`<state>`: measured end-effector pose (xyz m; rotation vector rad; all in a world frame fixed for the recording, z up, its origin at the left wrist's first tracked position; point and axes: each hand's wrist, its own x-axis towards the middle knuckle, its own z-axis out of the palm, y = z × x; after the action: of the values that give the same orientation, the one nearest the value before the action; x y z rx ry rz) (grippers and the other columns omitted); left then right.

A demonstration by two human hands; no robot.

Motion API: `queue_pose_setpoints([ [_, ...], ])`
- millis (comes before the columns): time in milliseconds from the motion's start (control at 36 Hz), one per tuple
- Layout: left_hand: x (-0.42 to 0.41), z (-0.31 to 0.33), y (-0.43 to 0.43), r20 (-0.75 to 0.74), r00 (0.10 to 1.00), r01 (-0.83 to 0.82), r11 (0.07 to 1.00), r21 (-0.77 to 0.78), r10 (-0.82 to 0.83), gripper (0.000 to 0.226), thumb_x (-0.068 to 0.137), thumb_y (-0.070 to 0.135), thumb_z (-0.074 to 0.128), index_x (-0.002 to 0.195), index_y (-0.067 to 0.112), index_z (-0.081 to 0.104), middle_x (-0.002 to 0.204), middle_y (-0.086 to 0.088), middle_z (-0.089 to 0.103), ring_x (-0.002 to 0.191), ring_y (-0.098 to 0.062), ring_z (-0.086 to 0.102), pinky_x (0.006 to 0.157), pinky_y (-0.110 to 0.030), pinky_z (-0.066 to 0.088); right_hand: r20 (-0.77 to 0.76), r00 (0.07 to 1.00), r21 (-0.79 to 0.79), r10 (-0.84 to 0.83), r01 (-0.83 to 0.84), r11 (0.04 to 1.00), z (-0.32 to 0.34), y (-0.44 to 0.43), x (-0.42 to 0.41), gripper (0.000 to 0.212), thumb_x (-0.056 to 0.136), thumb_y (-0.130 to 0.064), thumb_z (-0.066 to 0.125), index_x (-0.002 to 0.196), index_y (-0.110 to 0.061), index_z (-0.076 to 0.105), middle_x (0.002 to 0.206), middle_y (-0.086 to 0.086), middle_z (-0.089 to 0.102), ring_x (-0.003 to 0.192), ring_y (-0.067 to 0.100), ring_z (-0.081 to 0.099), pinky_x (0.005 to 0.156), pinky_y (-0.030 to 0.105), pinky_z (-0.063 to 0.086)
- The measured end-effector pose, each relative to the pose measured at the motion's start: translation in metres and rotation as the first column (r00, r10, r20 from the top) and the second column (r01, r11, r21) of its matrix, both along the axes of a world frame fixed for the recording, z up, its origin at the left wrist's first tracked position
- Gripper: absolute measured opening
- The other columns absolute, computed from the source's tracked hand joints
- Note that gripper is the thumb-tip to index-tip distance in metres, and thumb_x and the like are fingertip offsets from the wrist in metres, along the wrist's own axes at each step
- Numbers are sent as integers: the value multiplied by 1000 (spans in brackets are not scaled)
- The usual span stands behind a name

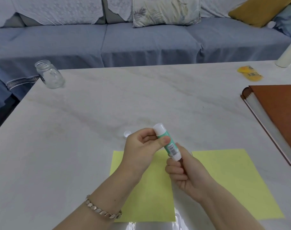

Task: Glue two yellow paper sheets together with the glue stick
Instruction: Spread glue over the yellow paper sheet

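Two yellow paper sheets lie flat side by side on the marble table, the left sheet [146, 196] and the right sheet [231, 180], with a narrow gap between them. Above them I hold a green and white glue stick [168, 143], tilted, its open white end pointing away from me. My left hand [141, 150] grips the upper green body between thumb and fingers. My right hand [186, 173] is closed around the white bottom end. A small white cap [127, 134] lies on the table just behind my left hand.
An empty glass jar [49, 74] stands at the table's far left corner. A brown book [277, 117] lies along the right edge, with a yellow packet [250, 75] and a white roll [289, 52] behind it. A blue sofa [141, 42] runs behind the table.
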<state>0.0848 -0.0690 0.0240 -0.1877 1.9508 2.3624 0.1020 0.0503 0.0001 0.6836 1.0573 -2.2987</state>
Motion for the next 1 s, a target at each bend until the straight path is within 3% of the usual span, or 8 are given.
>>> queue_pose_setpoints([
  [250, 2, 0, 7, 51, 998, -49, 998, 29, 48, 8, 71, 6, 73, 75, 9, 67, 62, 1, 67, 61, -8, 61, 60, -18, 50, -630, 776, 518, 31, 390, 762, -14, -17, 17, 35, 91, -45, 37, 74, -15, 45, 45, -5, 49, 43, 9, 45, 46, 15, 37],
  [361, 3, 0, 7, 73, 997, -34, 999, 40, 31, 11, 70, 3, 73, 71, 11, 67, 59, 5, 67, 59, -5, 62, 59, -16, 51, -441, 896, 542, 57, 215, 812, -13, -10, 16, 53, 93, -46, 21, 56, -13, 37, 35, -8, 28, 30, 8, 26, 35, 17, 24],
  [500, 3, 0, 2, 43, 999, 13, 1000, 1, -13, 16, 72, -3, 70, 69, 12, 66, 55, 10, 67, 57, -1, 62, 56, -13, 48, -83, 955, -9, 286, -287, 958, -3, 8, 7, 47, 85, -43, 51, 49, -14, 44, 30, -3, 32, 22, 9, 25, 30, 16, 18],
  [556, 4, -2, 3, 43, 999, -24, 999, -33, 25, 14, 71, 0, 73, 69, 11, 65, 55, 10, 66, 56, -1, 61, 58, -14, 49, -87, 972, 215, 217, -194, 957, -11, 9, 6, 53, 92, -48, 34, 51, -15, 42, 35, -4, 33, 27, 10, 31, 32, 17, 23],
  [667, 6, -5, 10, 89, 993, -80, 997, -16, 82, 13, 69, 7, 77, 72, 6, 64, 60, -1, 63, 58, -10, 57, 57, -18, 48, -357, 907, 828, 222, 198, 525, -14, -6, 10, 61, 94, -47, 24, 45, -13, 39, 35, -2, 42, 34, 11, 38, 44, 26, 31],
  [778, 5, -4, 8, 111, 994, -23, 999, 25, 20, 13, 68, -1, 74, 70, 7, 64, 58, 3, 66, 55, -6, 60, 55, -15, 48, -89, 967, 230, 240, -215, 949, -15, 8, 2, 44, 87, -25, 29, 44, -14, 32, 31, -4, 26, 27, 11, 21, 31, 19, 19],
  [917, 5, -6, 0, 107, 994, 23, 1000, -14, -21, 12, 71, 0, 73, 71, 10, 67, 63, 2, 68, 59, -7, 61, 57, -15, 49, -87, 919, 41, 384, -381, 924, -18, 15, 0, 48, 89, -31, 39, 44, -14, 39, 33, -3, 30, 26, 11, 28, 32, 17, 20],
  [1000, 4, -7, 0, 117, 991, -58, 997, -43, 62, 12, 69, 6, 76, 73, 8, 65, 62, 2, 67, 57, -4, 60, 57, -15, 48, -339, 918, 550, 204, 17, 835, -10, -1, 5, 54, 95, -41, 32, 59, -5, 50, 37, -4, 41, 33, 12, 38, 37, 20, 31],
])
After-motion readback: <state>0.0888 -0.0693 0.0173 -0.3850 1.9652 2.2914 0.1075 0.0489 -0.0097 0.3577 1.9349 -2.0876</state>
